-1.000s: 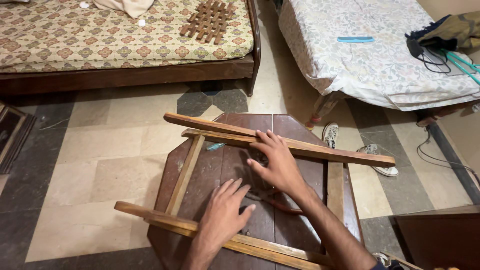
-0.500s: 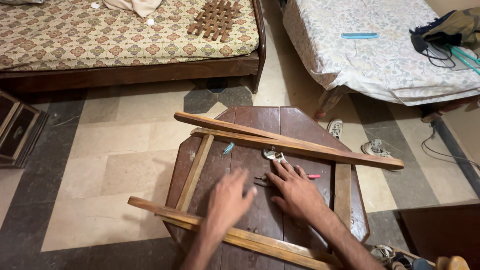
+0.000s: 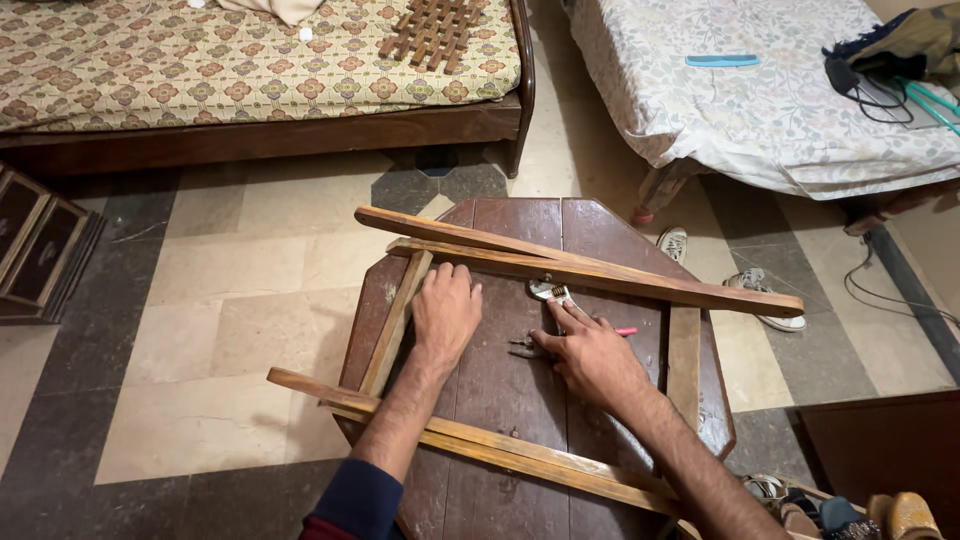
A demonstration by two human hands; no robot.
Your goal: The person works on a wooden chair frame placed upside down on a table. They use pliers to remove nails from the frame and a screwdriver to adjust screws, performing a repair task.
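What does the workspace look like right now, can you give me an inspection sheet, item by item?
Surface: dark wooden tabletop, octagonal, on a tiled floor.
Job's things: wooden slat frame lying across the tabletop; pliers and a metal wrench beside the right hand.
Clutter: pink-tipped tool on the tabletop.
Hands: left hand flat beside a slat; right hand on the tabletop, fingers by the wrench.
Cables: black cord on the floor, right.
Surroundings: two beds, sneakers, wooden trivet.
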